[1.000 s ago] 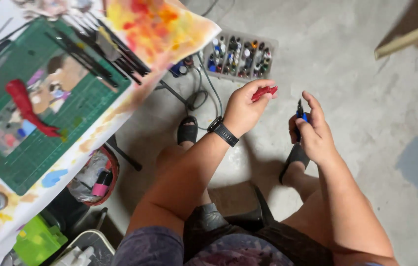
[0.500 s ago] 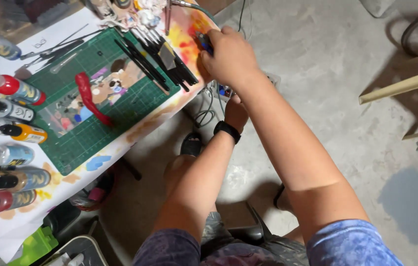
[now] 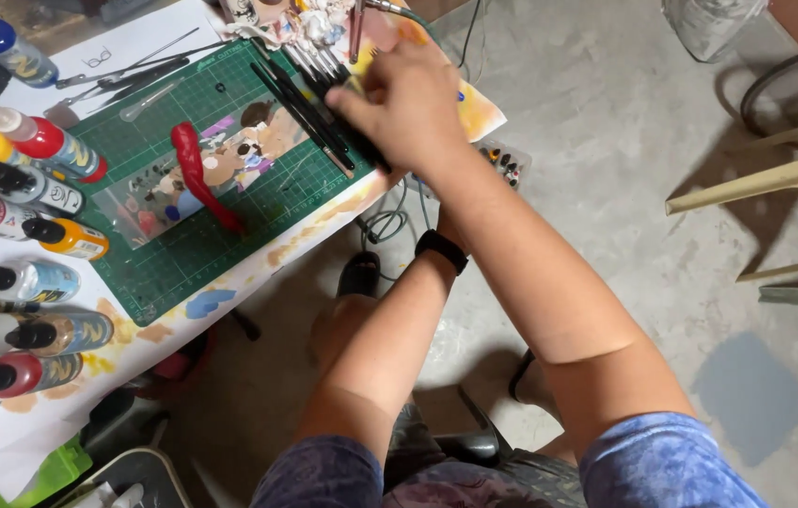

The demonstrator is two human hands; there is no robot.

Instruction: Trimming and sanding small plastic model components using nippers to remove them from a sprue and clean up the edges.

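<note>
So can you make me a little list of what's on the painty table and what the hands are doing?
Table: white paint-stained tabletop
Mat: green gridded cutting mat
On mat: clear plastic sheet with a cartoon painting, red curved strip across it
Brushes: row of thin black-handled brushes along the mat's right edge
Bottles: lying black-capped paint bottles at left
Right hand: reaching over the brushes, fingers on them
Left hand: hidden behind the right arm; black wristband shows
Floor: grey concrete
</note>
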